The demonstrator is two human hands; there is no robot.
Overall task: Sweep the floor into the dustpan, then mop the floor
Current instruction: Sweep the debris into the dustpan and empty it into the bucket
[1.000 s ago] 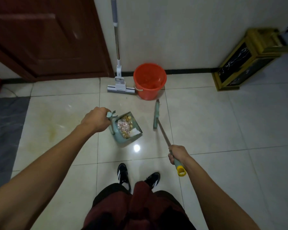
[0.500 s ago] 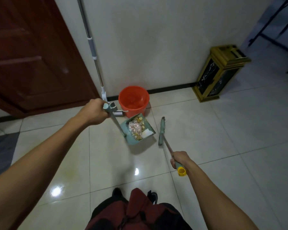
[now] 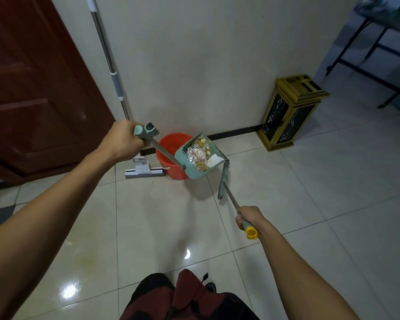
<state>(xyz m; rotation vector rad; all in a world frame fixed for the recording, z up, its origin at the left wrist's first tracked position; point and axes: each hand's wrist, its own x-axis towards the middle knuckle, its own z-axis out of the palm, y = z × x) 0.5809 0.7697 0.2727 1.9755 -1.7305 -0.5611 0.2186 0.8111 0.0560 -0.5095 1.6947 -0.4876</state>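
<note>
My left hand [image 3: 123, 142] grips the top of the green dustpan's long handle. The dustpan [image 3: 195, 173] hangs above the floor in front of the orange bucket [image 3: 169, 144], filled with yellow scraps, crumpled wrapping and white paper. My right hand [image 3: 248, 215] holds the broom's handle near its yellow end cap [image 3: 251, 233]. The green broom head [image 3: 223, 181] hangs just right of the dustpan. A flat mop [image 3: 144, 170] leans on the wall, its pole [image 3: 106, 54] rising beside the door.
A gold and black bin [image 3: 289, 112] stands against the wall at the right. A dark red door [image 3: 32, 88] fills the left. Dark table legs [image 3: 367, 56] stand at the far right. Pale glossy floor tiles [image 3: 310, 204] spread around my feet.
The dustpan has risen off the floor and moved right, toward the bin side. The broom moved along with it. My view has turned up and to the right.
</note>
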